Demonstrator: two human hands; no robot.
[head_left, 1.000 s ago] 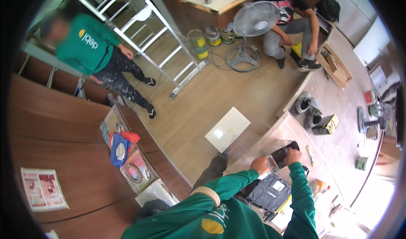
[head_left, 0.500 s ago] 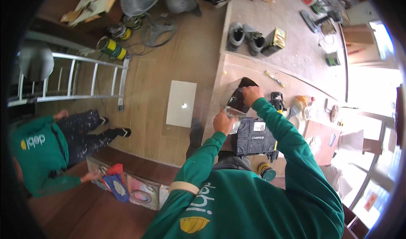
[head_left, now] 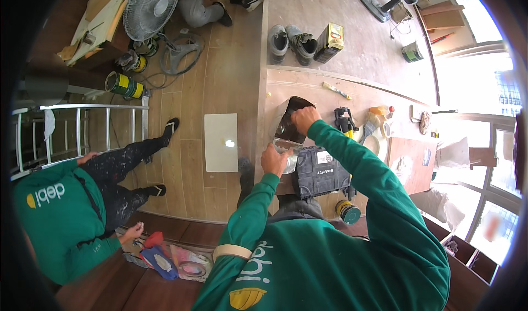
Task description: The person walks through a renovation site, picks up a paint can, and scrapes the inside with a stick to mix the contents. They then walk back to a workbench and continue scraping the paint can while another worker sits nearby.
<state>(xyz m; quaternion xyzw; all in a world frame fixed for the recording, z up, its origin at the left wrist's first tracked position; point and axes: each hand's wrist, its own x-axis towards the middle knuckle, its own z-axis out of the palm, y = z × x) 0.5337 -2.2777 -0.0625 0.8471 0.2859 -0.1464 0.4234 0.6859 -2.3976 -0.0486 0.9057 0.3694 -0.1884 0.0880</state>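
My left hand [head_left: 275, 158] is closed on the silvery, crumpled near end of a rectangular container [head_left: 294, 103] with a dark, glossy interior. My right hand [head_left: 304, 118] is closed at that container's upper right, its fingertips partly hidden against the dark part. Just below lies a black hard case [head_left: 322, 176], with a yellow-and-black tool [head_left: 345, 121] behind its right side. A paintbrush [head_left: 337, 89] lies farther back on the pale board surface [head_left: 385, 93]. A pale roll of tape [head_left: 231, 249] rings my left forearm.
A co-worker [head_left: 66, 217] in green is at left beside a ladder [head_left: 110, 107]; another person [head_left: 201, 11] is by a fan [head_left: 159, 8]. A white panel [head_left: 220, 143] lies on the floor. Shoes [head_left: 302, 47], a tin [head_left: 330, 42], tape rolls [head_left: 385, 128] and a paint can [head_left: 347, 212] surround me.
The view has swung right and downward. My left hand stays at the silvery end and my right hand at the dark part. The co-worker at left has shifted lower in the picture.
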